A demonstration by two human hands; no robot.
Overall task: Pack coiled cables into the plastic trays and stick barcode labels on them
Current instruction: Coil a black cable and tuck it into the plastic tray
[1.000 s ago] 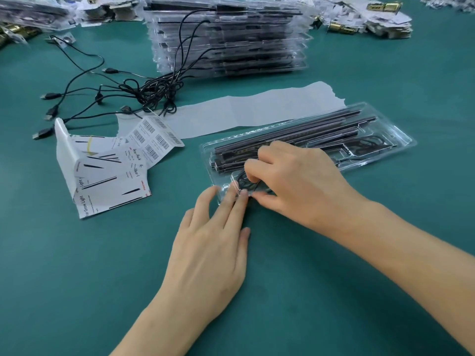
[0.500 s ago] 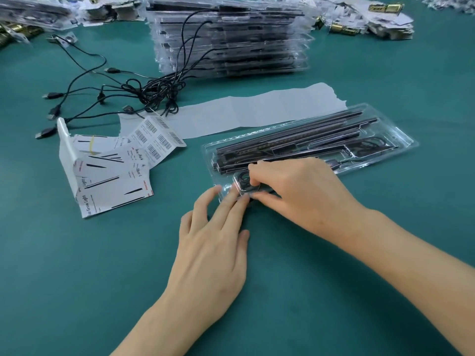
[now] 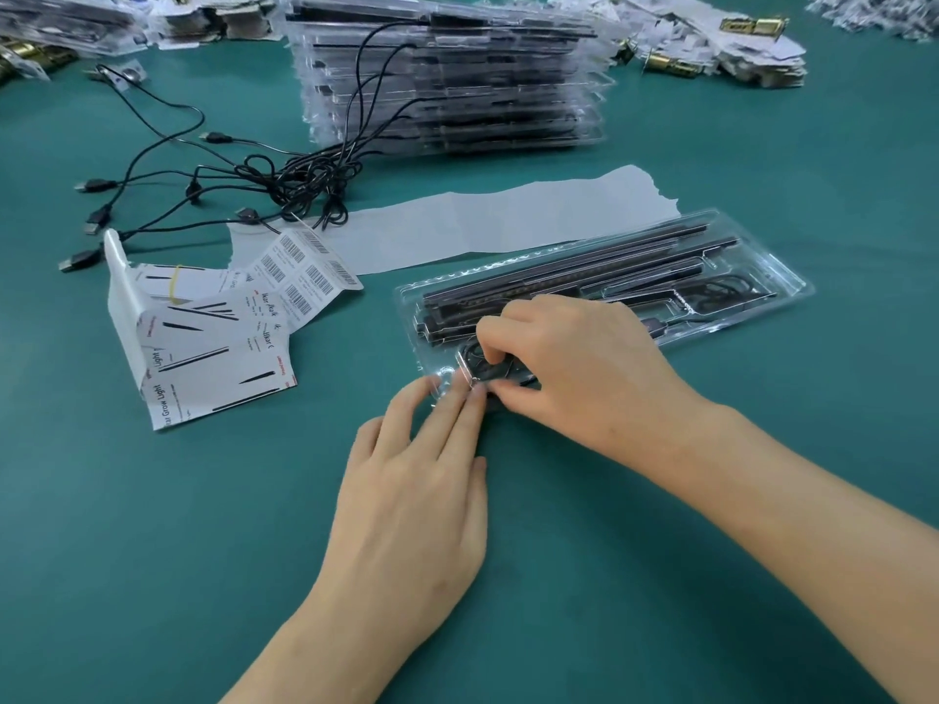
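A clear plastic tray [image 3: 777,282] lies slanted on the green table and holds long black light bars. My right hand [image 3: 569,368] covers its near left end, fingers curled onto a coiled black cable [image 3: 482,365] sitting in the corner pocket. My left hand [image 3: 411,490] lies flat on the table, its straight fingertips pressing the tray's near corner. A sheet of barcode labels [image 3: 305,269] lies to the left, beside printed product cards [image 3: 213,358].
A tall stack of packed trays [image 3: 447,73] stands at the back. Loose black USB cables [image 3: 213,185] sprawl at the back left. A long white backing strip [image 3: 482,221] lies behind the tray. Piles of paper and brass parts [image 3: 711,38] line the far edge.
My right hand has slid a little toward me along the tray's left end, pushing the coil into the corner pocket. My left hand has stayed in place.
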